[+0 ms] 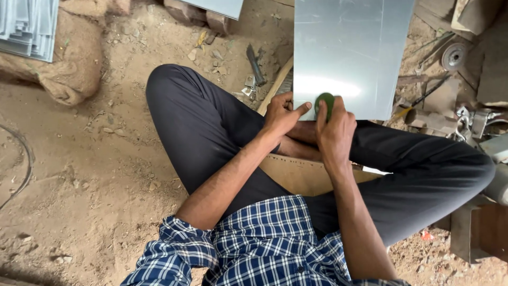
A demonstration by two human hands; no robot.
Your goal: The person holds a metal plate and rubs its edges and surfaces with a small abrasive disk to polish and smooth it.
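Your right hand (334, 132) grips a green round tool (324, 102) at the metal sheet's (352, 53) near edge; your left hand (280, 114) is half spread, thumb touching that edge.

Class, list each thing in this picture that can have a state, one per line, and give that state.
metal sheet: lying flat on the ground, near edge at the hands
green round object: gripped in the right hand, on the sheet's near edge
right hand: closed around the green object
left hand: holding nothing, thumb pressed at the sheet's edge
stacked metal strips: piled, untouched
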